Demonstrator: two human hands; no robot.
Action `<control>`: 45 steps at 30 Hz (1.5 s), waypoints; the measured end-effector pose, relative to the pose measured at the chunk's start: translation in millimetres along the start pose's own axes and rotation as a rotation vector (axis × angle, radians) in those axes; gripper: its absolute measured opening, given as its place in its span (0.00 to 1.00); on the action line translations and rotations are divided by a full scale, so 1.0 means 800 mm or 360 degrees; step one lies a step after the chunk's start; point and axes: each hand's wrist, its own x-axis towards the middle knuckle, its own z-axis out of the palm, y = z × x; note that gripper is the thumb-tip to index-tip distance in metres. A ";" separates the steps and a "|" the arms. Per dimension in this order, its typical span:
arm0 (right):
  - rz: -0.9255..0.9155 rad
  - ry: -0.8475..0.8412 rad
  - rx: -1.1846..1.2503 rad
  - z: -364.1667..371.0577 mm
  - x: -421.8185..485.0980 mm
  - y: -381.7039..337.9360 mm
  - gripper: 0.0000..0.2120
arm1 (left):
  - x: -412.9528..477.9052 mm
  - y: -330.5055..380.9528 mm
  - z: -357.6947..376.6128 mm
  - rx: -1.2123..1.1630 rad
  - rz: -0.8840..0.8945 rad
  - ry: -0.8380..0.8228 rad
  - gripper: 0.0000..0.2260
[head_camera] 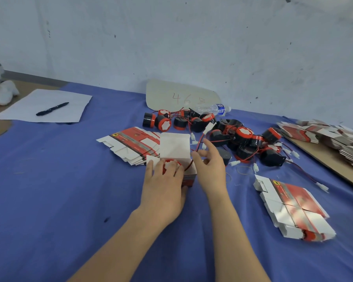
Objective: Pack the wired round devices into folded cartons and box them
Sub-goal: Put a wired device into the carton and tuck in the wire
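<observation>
1 open carton (176, 148) between left hand (163, 186) and right hand (210, 165), 1 round device (171, 164) inside; loose round devices (243, 137) beyond right hand: roughly a dozen, tangled; flat-carton stacks (135, 143): 3; 1 pen (52, 108); 1 paper sheet (29, 106); 1 water bottle (214, 109)

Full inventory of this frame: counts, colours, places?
open carton: one, white and red, centre
round device: one, red-topped, inside open carton
wire: one, red and black, leaving that carton
loose devices: a pile, black and red, behind centre
flat cartons: three stacks, red and white; centre-left, near right, far right
paper: one, white, far left
pen: one, black, on paper
bottle: one, clear, by wall
cardboard: one, beige, against wall
cloth: one, blue, over table
left hand: holds the open carton
right hand: pinches the wire
</observation>
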 end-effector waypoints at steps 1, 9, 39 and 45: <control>-0.0099 0.0005 -0.0095 0.000 -0.001 -0.002 0.18 | 0.000 0.001 -0.001 -0.0012 -0.0002 -0.0004 0.23; -0.0158 -0.0265 -0.0240 -0.013 -0.018 -0.031 0.13 | 0.002 0.006 -0.005 -0.0148 -0.0075 0.0039 0.20; 0.0325 -0.0709 0.0137 -0.045 -0.012 -0.027 0.13 | 0.010 0.000 0.011 -0.0336 0.0020 0.0051 0.20; 0.0437 -0.0667 0.0494 -0.050 -0.012 -0.030 0.16 | 0.009 0.005 0.009 -0.0512 -0.0121 0.0140 0.16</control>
